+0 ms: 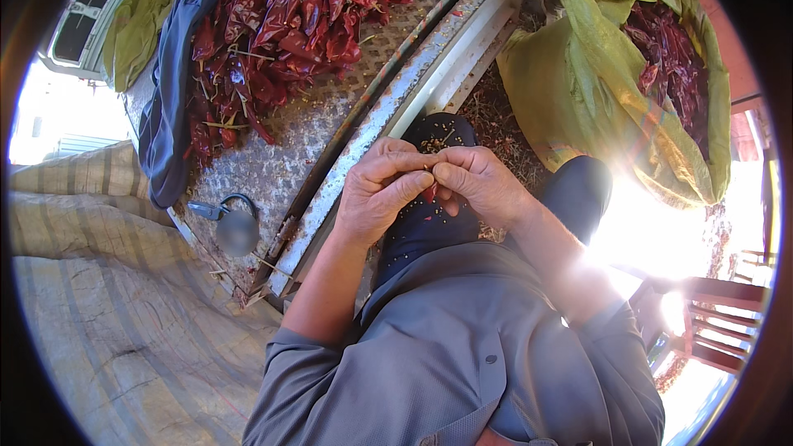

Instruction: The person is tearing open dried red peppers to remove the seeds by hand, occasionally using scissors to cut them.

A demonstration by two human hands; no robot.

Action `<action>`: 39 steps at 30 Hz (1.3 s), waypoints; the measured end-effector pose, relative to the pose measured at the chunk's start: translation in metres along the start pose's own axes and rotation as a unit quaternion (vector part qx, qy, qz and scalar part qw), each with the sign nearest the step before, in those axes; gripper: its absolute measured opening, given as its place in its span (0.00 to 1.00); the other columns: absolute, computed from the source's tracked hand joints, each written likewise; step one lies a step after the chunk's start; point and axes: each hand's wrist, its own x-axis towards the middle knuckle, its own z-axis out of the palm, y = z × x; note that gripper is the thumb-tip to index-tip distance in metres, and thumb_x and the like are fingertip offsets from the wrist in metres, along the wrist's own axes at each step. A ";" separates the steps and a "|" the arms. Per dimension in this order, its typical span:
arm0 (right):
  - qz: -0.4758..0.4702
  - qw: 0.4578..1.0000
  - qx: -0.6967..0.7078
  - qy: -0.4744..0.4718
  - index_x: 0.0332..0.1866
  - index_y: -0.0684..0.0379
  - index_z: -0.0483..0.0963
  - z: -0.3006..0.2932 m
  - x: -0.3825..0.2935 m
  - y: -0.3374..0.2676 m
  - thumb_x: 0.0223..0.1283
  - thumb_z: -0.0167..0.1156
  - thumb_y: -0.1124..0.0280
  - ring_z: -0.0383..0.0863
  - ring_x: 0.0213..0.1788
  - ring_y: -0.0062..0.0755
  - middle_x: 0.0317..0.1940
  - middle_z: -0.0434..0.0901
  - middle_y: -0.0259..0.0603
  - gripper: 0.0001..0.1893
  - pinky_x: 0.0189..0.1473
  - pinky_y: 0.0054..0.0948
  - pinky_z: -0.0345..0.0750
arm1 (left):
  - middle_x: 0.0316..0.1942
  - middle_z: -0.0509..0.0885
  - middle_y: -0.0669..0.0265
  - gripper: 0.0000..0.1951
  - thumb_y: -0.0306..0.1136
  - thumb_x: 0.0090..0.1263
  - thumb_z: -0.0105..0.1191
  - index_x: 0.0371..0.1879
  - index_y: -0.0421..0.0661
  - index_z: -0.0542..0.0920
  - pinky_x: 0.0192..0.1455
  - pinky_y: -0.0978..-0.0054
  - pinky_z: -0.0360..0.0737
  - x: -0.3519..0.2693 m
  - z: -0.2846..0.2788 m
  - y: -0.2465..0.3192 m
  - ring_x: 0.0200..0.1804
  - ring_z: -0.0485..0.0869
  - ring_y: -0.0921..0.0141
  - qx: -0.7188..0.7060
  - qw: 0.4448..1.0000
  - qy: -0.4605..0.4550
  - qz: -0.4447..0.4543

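Note:
Both hands meet over my lap, above dark trousers [403, 254] sprinkled with pale seeds. Between their fingertips is a small piece of red dried chili pepper [430, 193], mostly covered by the fingers. My left hand [379, 192] pinches it from the left, thumb on top. My right hand [486, 181] grips it from the right, with its lower fingers curled beneath. Ahead and to the left, a heap of dried red chili peppers [291, 31] with stems lies on a worn metal tread-plate bed [322, 111].
An open yellow-green woven sack [557, 87] holds dark red peppers [672, 68] at the right. Blue cloth [170, 87] borders the heap. A dark loop-handled tool [207, 209], partly blurred, lies on the bed. Striped tarpaulin [111, 322] spreads at the left; a red slatted wooden seat [718, 322] stands lower right.

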 end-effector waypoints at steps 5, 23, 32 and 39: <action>-0.082 0.980 -0.181 0.036 0.46 0.64 0.77 0.009 -0.001 0.004 0.64 0.69 0.53 0.79 0.31 0.27 0.32 0.81 0.37 0.22 0.39 0.27 0.79 | 0.38 0.80 0.65 0.06 0.24 0.68 0.61 0.41 0.38 0.86 0.50 0.77 0.75 0.000 0.003 -0.006 0.44 0.78 0.72 0.170 0.982 0.039 0.068; -0.036 0.993 -0.111 0.027 0.33 0.62 0.76 0.004 -0.009 0.010 0.72 0.61 0.59 0.77 0.27 0.23 0.23 0.77 0.32 0.16 0.30 0.29 0.75 | 0.34 0.77 0.69 0.04 0.27 0.77 0.53 0.37 0.42 0.77 0.32 0.78 0.75 0.011 0.022 -0.013 0.31 0.76 0.75 0.391 0.862 0.072 0.313; -0.323 0.815 -0.476 0.066 0.34 0.62 0.80 -0.001 -0.016 0.012 0.66 0.63 0.68 0.84 0.32 0.46 0.28 0.83 0.46 0.08 0.34 0.36 0.79 | 0.30 0.80 0.69 0.08 0.34 0.77 0.56 0.35 0.45 0.77 0.27 0.81 0.69 -0.001 0.038 -0.017 0.26 0.72 0.80 -0.321 0.932 0.055 -0.160; -0.065 0.970 -0.205 0.110 0.36 0.63 0.80 0.012 -0.030 -0.004 0.72 0.57 0.67 0.81 0.30 0.27 0.27 0.82 0.40 0.11 0.35 0.29 0.78 | 0.29 0.79 0.70 0.08 0.34 0.77 0.56 0.35 0.45 0.77 0.26 0.80 0.71 0.011 0.045 -0.024 0.25 0.73 0.79 0.023 0.989 0.123 0.079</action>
